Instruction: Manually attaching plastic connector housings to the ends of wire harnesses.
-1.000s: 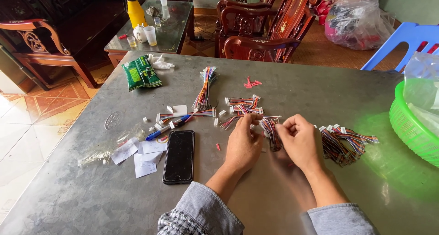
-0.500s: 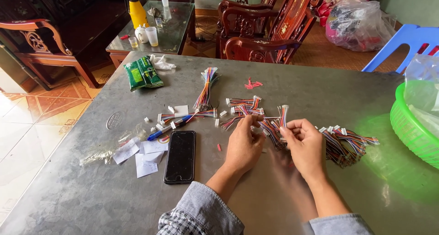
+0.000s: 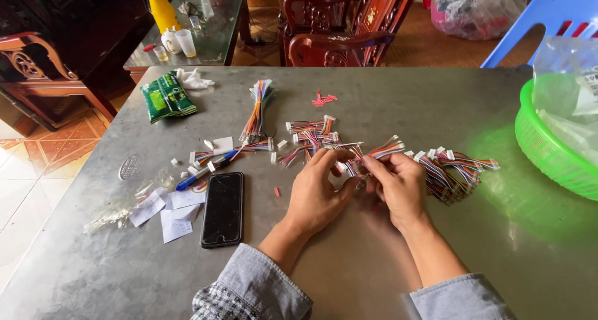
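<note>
Since half a second ago my hands have dropped a little toward me, and the short wire harness that stood up between them now lies tilted, its striped ribbon pointing up and to the right. My left hand (image 3: 321, 192) and my right hand (image 3: 398, 186) are close together above the middle of the grey surface (image 3: 374, 276). Both are pinched on the wire harness (image 3: 381, 152), the right thumb and forefinger clamped on its near end and the left fingertips meeting it from the left. I cannot tell whether the white plug end is fully seated; my fingers hide it.

To do this well, I judge I should keep the grip right at the plug, not on the loose wires, so the thin strands do not bend or pull out. I should steady both wrists low over the surface and work with the fingertips only.

The pile of finished harnesses (image 3: 458, 170) lies just right of my right hand, and a looser scatter of harnesses (image 3: 311, 136) lies just beyond my left hand, so I should keep this piece clear of both to avoid tangling. A black phone (image 3: 222, 209) rests to the near left, beside paper scraps (image 3: 168, 211) and a blue pen (image 3: 202, 170). A green basket (image 3: 548, 139) sits at the right edge.
</note>
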